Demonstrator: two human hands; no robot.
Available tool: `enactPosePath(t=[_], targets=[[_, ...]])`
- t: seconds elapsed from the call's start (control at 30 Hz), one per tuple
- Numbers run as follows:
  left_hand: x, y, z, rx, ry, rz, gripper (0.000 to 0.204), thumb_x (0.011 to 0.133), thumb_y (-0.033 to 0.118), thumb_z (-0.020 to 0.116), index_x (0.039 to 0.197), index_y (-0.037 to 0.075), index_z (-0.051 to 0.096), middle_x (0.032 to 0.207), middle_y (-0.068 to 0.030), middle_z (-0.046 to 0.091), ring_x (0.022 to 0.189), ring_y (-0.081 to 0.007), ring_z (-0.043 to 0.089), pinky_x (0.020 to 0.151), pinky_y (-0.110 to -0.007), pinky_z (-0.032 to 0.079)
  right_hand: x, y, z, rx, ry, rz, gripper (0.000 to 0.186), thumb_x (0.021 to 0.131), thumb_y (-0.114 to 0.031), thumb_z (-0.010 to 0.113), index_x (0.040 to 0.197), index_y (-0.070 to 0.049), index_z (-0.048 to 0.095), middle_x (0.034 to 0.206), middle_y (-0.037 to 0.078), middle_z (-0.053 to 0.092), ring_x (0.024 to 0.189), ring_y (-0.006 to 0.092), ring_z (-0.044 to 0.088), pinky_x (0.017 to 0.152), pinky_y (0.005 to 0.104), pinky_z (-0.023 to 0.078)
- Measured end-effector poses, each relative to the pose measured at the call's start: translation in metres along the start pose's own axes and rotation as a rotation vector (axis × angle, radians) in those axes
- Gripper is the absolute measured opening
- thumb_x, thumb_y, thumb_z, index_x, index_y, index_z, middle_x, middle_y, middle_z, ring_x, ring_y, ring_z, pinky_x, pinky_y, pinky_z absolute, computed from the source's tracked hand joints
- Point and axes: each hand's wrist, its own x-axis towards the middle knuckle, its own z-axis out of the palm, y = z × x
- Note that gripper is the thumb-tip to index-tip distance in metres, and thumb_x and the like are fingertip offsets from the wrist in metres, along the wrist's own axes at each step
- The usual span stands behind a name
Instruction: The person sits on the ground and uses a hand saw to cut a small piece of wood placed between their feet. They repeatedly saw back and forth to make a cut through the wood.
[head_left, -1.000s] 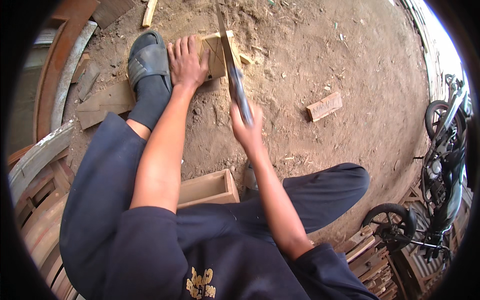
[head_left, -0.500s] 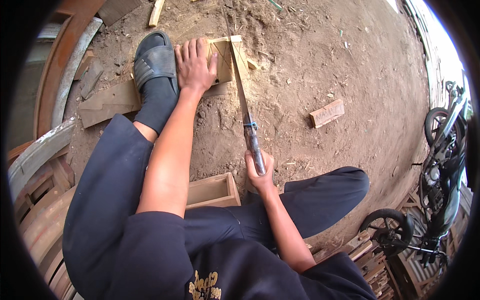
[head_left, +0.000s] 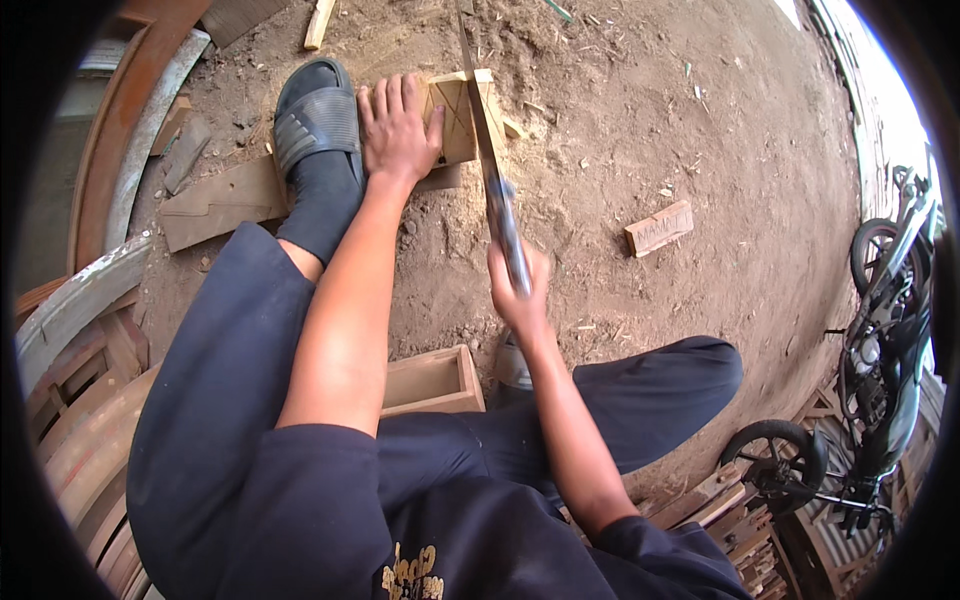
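Pale wood block [head_left: 455, 125], drawn with crossed lines, lies on the dirt. Pressed on its left part is my left hand [head_left: 398, 140], fingers curled over it, beside my sandaled left foot [head_left: 318, 130]. In my right hand [head_left: 520, 280] is the handle of a long handsaw [head_left: 485, 150], gripped with closed fingers; its blade runs away from me across the block's right part, blurred near the handle. Pale sawdust lies around the block. An open wooden box [head_left: 430, 383] sits between my legs.
Small inscribed offcut [head_left: 659, 228] on the dirt at right. Wooden boards [head_left: 220, 205] and old frames [head_left: 125, 130] line the left. A motorcycle [head_left: 880, 340] stands along the right edge, with stacked wood scraps [head_left: 730, 530] at lower right.
The saw and my right hand came back toward me, then moved forward again since half a second ago. The view has shifted slightly; my left hand stays on the block.
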Motion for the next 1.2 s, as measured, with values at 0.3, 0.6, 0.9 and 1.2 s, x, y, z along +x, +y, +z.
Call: enactPosePath(t=[0.3,0.6,0.9,1.2], targets=[[0.003,-0.003,0.004,-0.045,0.077,0.015,0.062,0.094,0.043,0.042,0.135,-0.003,0.039,0.133,-0.0192,0.045,0.130,-0.0342,0.035,0.115,-0.051,0.014,-0.061,-0.003,-0.012,0.040,0.054,0.088,0.009,0.082,-0.005,0.059,0.083,0.003,0.064,0.055,0.007,0.052,0.050,0.0103,0.052,0.048,0.0296,0.042],[0.002,-0.001,0.007,-0.007,0.007,0.008,0.064,0.096,0.045,0.038,0.137,-0.003,0.038,0.139,-0.0199,0.041,0.135,-0.0344,0.030,0.116,-0.050,0.011,-0.016,0.001,-0.008,0.072,-0.034,0.109,0.018,0.084,-0.006,0.060,0.068,-0.001,0.054,0.054,0.001,0.048,0.050,0.0061,0.046,0.045,0.0262,0.035],[0.005,0.001,0.007,0.008,0.026,0.023,0.067,0.095,0.048,0.036,0.138,-0.003,0.038,0.139,-0.0178,0.043,0.135,-0.0330,0.031,0.116,-0.051,0.010,0.039,-0.023,0.004,0.129,-0.056,0.160,0.021,0.087,-0.008,0.055,0.067,-0.002,0.049,0.053,-0.001,0.044,0.049,0.0065,0.040,0.044,0.0278,0.030],[0.006,0.001,0.003,0.013,-0.021,0.011,0.066,0.094,0.047,0.037,0.138,-0.002,0.038,0.142,-0.0182,0.039,0.137,-0.0323,0.028,0.117,-0.051,0.009,-0.001,-0.022,-0.007,0.053,-0.033,0.149,0.017,0.085,-0.007,0.058,0.070,-0.001,0.054,0.055,0.000,0.047,0.050,0.0066,0.042,0.045,0.0271,0.032]])
